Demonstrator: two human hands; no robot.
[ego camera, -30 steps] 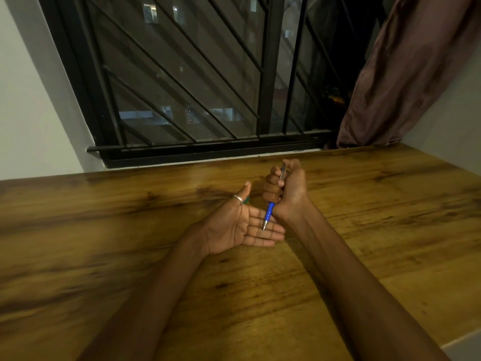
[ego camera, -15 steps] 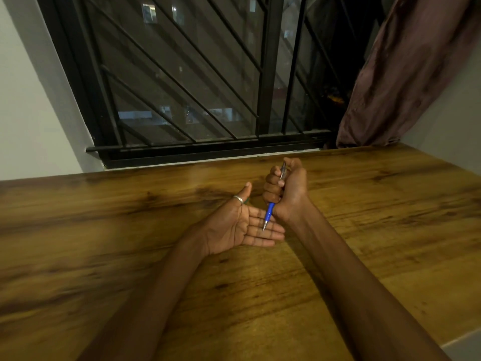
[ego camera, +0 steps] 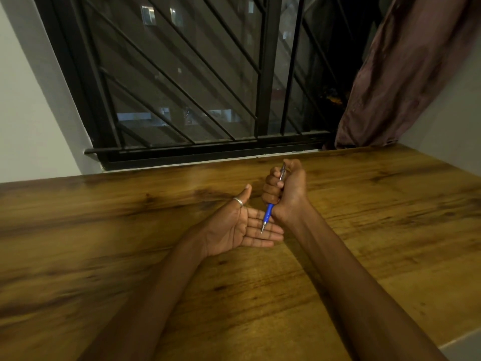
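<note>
**Pen held tip-down over an open palm**

A blue pen [ego camera: 268,216] stands nearly upright above a wooden table [ego camera: 104,256]. Its long axis runs from top to bottom, leaning slightly, so the silver clip end is up and a little to the right, and the fine metal tip is down and a little to the left. The tip points at the fingers of the left hand and sits just at them; whether it touches cannot be told.

The right hand [ego camera: 286,190] grips the pen in a closed fist, all fingers curled round the barrel, with the blue lower part and the tip sticking out below.

The left hand [ego camera: 234,227] lies palm up on the table, fingers straight and together, holding nothing. A ring [ego camera: 238,201] sits on its thumb.

Beyond the table are a barred window [ego camera: 195,87] and a curtain [ego camera: 406,74] at the right.
</note>
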